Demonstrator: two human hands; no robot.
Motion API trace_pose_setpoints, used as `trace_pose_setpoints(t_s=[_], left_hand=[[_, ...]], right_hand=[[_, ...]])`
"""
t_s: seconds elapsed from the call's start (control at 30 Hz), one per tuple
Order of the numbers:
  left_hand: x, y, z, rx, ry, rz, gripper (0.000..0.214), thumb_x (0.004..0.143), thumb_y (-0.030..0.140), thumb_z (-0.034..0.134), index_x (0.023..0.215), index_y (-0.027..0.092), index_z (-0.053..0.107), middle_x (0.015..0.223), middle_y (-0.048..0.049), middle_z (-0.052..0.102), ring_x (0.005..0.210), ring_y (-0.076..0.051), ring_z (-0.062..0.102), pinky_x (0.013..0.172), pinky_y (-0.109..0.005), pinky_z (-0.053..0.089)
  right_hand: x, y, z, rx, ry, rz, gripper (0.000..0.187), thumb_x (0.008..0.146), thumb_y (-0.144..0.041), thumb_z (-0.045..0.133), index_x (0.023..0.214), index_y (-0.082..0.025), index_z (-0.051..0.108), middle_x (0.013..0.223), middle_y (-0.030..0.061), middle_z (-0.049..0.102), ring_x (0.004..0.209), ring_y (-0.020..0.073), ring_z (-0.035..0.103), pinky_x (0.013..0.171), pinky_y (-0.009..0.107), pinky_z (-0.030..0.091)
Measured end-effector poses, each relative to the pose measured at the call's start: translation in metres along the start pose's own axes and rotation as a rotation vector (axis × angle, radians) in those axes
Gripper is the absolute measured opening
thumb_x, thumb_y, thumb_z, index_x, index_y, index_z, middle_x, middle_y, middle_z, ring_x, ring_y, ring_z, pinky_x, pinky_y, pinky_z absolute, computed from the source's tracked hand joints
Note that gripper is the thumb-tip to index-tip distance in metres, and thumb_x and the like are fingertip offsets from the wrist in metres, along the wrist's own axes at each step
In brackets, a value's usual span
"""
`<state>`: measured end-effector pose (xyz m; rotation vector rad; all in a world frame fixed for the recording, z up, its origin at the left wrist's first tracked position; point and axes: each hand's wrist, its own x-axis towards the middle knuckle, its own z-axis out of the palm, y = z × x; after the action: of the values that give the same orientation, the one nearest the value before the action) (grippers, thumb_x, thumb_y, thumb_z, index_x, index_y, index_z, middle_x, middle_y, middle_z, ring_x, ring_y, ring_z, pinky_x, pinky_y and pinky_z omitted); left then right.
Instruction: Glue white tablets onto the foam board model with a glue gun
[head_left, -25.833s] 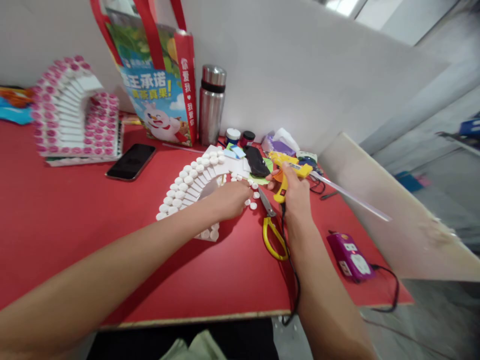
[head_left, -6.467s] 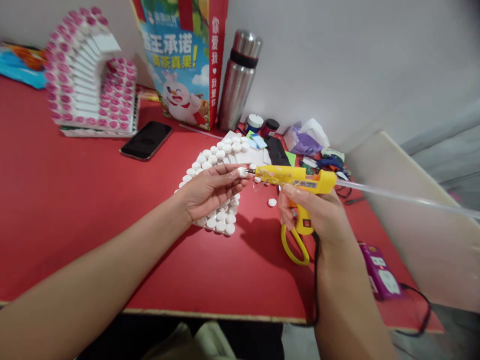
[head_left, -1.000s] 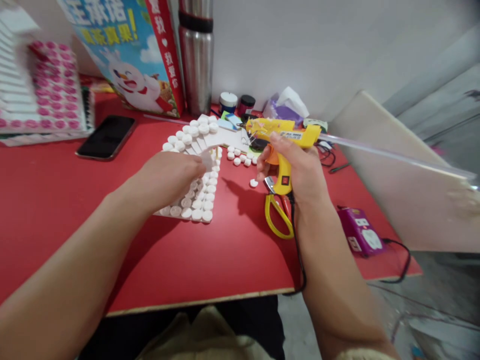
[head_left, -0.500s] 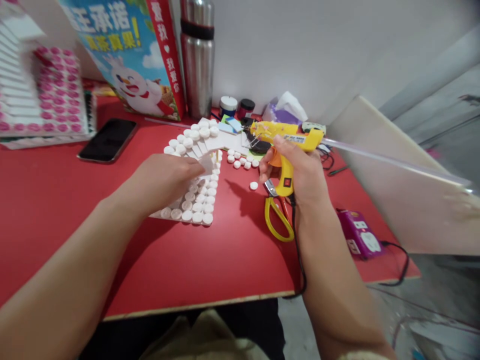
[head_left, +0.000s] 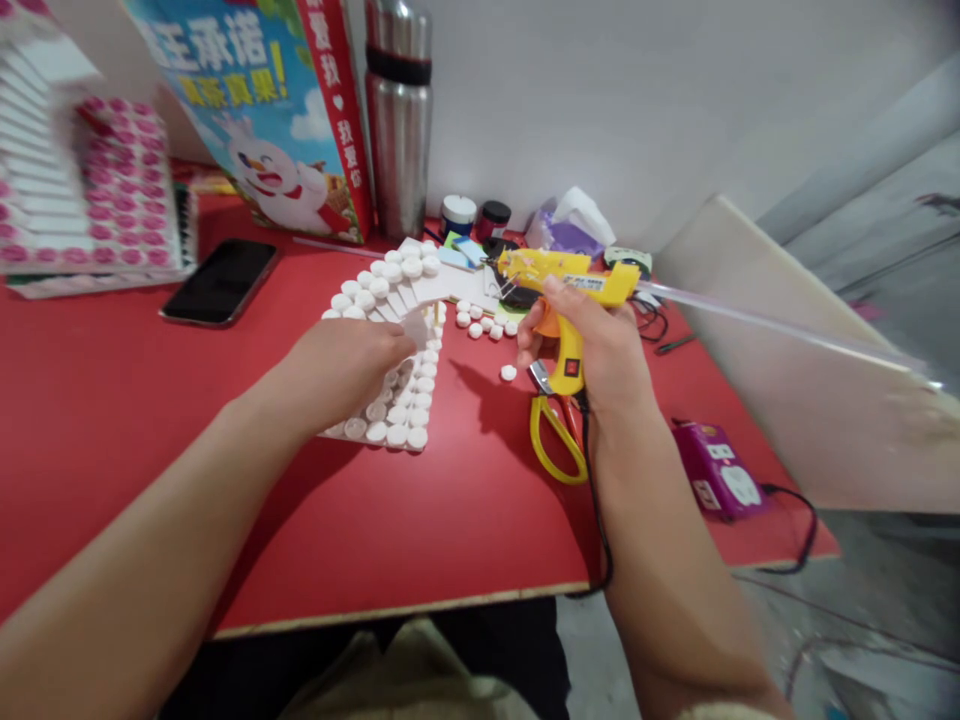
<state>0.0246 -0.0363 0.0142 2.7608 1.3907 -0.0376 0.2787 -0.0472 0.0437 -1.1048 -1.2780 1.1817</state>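
- Red tabletop (head_left: 465,530)
- White curved model (head_left: 411,395), studded with round discs (head_left: 417,437)
- Left hand (head_left: 349,365) over it, openness and grip hidden
- Right hand (head_left: 600,345) curled round glue gun (head_left: 540,266)

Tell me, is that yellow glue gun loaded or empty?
Loaded: a long, clear glue stick pokes out of the back of the glue gun in the right hand.
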Motion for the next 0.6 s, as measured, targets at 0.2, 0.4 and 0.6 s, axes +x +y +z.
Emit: trace_pose_setpoints(t_s=[0.2, 0.4, 0.6], left_hand=[[0.0012, 0.0024, -0.0018, 0.056, -0.014, -0.035, 0.029, 0.094, 0.01, 0.041, 0.098, 0.017, 0.069, 0.093, -0.0111, 0.072, 0.079, -0.026, 0.067, 0.063, -0.033, 0.04], [-0.0001, 0.0011, -0.0006, 0.064, -0.034, -0.012, 0.032, 0.095, 0.01, 0.04, 0.1, 0.018, 0.07, 0.099, -0.0089, 0.073, 0.085, -0.025, 0.068, 0.059, -0.032, 0.035], [-0.0002, 0.0037, -0.0022, 0.031, -0.042, -0.034, 0.033, 0.095, 0.012, 0.039, 0.098, 0.017, 0.072, 0.101, -0.0094, 0.074, 0.083, -0.024, 0.067, 0.058, -0.031, 0.034]], right_hand=[[0.0001, -0.0001, -0.0001, -0.007, -0.004, 0.008, 0.033, 0.089, -0.042, 0.072, 0.066, -0.018, 0.07, 0.061, 0.0027, 0.067, 0.046, 0.0157, 0.065, 0.048, 0.031, 0.055], [0.0007, 0.0017, -0.0003, 0.021, -0.002, -0.006, 0.03, 0.087, -0.04, 0.073, 0.067, -0.018, 0.069, 0.061, 0.0023, 0.067, 0.045, 0.016, 0.063, 0.046, 0.031, 0.055], [0.0008, 0.002, 0.0005, 0.035, 0.006, 0.015, 0.03, 0.085, -0.041, 0.076, 0.068, -0.017, 0.069, 0.062, 0.0019, 0.067, 0.047, 0.0158, 0.063, 0.046, 0.031, 0.055]])
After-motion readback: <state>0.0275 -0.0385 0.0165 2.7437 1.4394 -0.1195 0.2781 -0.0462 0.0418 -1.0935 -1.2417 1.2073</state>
